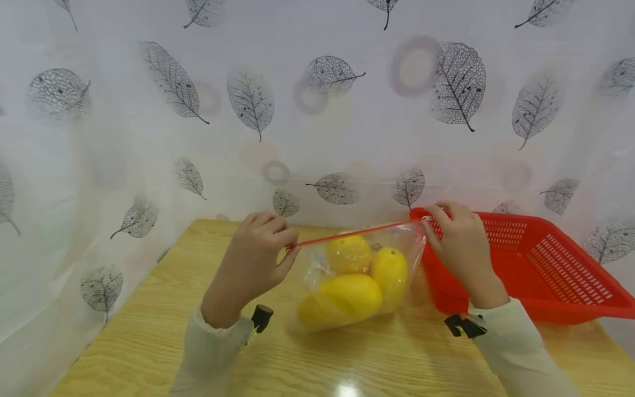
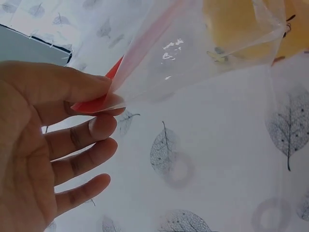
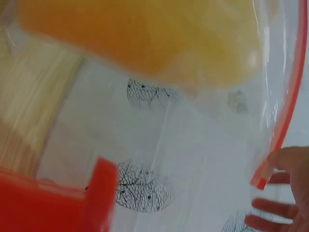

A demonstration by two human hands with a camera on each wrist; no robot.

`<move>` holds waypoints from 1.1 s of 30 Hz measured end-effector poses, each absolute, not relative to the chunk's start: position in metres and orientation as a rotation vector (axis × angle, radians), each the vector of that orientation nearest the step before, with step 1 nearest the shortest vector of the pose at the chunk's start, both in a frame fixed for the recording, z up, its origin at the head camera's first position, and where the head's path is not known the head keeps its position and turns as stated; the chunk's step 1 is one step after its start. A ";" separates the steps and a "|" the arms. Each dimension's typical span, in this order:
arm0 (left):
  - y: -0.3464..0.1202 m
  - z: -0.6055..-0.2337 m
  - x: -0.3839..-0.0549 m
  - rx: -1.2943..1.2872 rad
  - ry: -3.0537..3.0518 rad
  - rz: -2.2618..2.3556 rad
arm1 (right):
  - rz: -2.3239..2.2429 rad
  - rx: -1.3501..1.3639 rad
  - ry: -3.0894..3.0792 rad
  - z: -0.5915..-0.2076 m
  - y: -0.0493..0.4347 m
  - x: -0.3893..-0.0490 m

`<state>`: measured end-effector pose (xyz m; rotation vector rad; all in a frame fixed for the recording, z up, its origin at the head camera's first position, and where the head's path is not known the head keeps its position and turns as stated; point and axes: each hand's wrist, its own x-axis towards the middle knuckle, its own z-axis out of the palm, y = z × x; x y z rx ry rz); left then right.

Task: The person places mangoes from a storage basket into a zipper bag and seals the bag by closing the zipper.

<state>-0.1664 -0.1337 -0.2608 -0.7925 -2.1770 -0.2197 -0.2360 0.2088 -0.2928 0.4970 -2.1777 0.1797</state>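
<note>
A clear zip bag with a red top strip hangs between my two hands, its strip pulled taut and slanting up to the right. Inside it lie several yellow fruits, some round and some long. My left hand pinches the left end of the strip between thumb and forefinger; in the left wrist view the other fingers stand spread apart. With thumb and fingertips, my right hand pinches the strip's right end. The right wrist view shows that corner pinched at its edge.
A red plastic basket with slotted walls stands on the right of the wooden table, close behind and beside my right hand. A white curtain printed with grey leaves hangs behind the table.
</note>
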 end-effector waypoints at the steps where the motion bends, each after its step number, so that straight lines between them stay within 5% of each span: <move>1: -0.132 -0.261 -0.164 -0.810 -2.171 -0.218 | 0.190 0.475 -2.169 -0.294 0.207 -0.235; 25: -0.033 -0.302 -0.143 -1.296 -2.116 -0.286 | 0.808 0.348 -2.924 -0.282 0.169 -0.208; 33: -0.044 -0.316 -0.179 -1.217 -2.291 -0.664 | 0.900 0.367 -2.941 -0.285 0.182 -0.205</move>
